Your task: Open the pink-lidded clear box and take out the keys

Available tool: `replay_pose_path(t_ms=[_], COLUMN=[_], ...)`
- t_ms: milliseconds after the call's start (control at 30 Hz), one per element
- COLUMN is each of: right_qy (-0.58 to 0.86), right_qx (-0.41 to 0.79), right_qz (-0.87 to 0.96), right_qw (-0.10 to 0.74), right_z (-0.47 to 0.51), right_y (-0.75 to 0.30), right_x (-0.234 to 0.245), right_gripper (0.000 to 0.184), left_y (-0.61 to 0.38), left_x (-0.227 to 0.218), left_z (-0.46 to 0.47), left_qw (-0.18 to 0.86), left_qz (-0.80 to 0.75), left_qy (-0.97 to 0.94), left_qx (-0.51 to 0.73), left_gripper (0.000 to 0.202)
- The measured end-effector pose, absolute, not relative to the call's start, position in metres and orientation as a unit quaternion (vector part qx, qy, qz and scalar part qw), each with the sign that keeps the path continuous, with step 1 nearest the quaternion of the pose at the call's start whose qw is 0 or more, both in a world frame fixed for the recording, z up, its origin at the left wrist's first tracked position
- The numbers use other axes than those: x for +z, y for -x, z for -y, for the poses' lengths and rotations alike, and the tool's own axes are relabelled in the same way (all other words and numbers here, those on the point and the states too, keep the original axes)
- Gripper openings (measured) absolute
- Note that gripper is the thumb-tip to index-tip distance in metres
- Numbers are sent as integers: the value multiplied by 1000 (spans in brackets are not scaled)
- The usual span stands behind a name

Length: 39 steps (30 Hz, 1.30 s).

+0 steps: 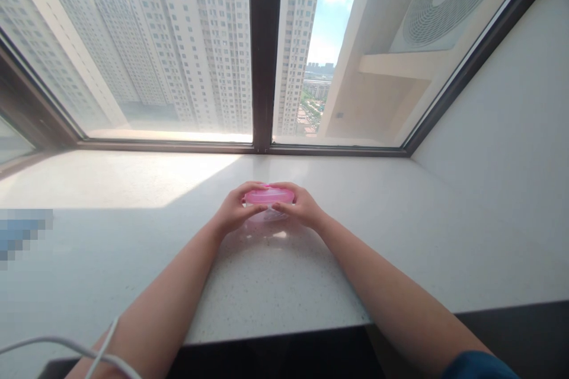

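Observation:
A small clear container with a pink lid (269, 196) stands on the white speckled windowsill (275, 284), near its middle. My left hand (234, 211) grips the container's left side, fingers curled over the lid's edge. My right hand (301, 206) holds the right side the same way, thumb and fingers wrapped round the rim. Both forearms stretch out from the near edge of the sill. What is inside the container, I cannot make out.
A large window (178, 53) with a dark centre post (265, 47) runs along the back of the sill. A white wall (502, 136) closes off the right side. A white cable (66, 346) lies across my left forearm at the lower left.

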State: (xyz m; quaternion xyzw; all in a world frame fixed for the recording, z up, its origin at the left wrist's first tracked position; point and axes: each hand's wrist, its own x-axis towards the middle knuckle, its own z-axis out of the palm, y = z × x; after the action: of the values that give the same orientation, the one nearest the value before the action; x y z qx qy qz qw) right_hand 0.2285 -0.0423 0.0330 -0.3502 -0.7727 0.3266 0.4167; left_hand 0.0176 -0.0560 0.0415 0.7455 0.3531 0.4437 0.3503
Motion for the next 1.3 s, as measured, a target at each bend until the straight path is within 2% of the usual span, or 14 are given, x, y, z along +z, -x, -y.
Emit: replay_pose_path(t_ms=[200,533,767,1100,1233,1300], right_qy=[347,319,319,291,290,292], right_qx=[329,256,250,266,282,283], right_qz=[774,811,821,842,838,835], right_qw=[415,418,401,369,367,370], right_z=[41,43,41,40,39,38], right_y=[-230,-230,-229,-231,-234,-234], right_x=[32,34,29,26,26,27], right_gripper=[66,59,60,69,49,45], left_y=[-18,-18,-16,-17,-19,-19], left_x=[40,40,39,35,38,40], left_z=[57,59,56,54,55,56], left_qw=[358,365,382,527,522,510], left_qz=[-352,-339,-333,-323,-333,-335], left_qy=[-744,-747,-744,-651,-651,-659], left_qx=[441,441,436,440,439,440], left_gripper=[42,43,41,28,27,27])
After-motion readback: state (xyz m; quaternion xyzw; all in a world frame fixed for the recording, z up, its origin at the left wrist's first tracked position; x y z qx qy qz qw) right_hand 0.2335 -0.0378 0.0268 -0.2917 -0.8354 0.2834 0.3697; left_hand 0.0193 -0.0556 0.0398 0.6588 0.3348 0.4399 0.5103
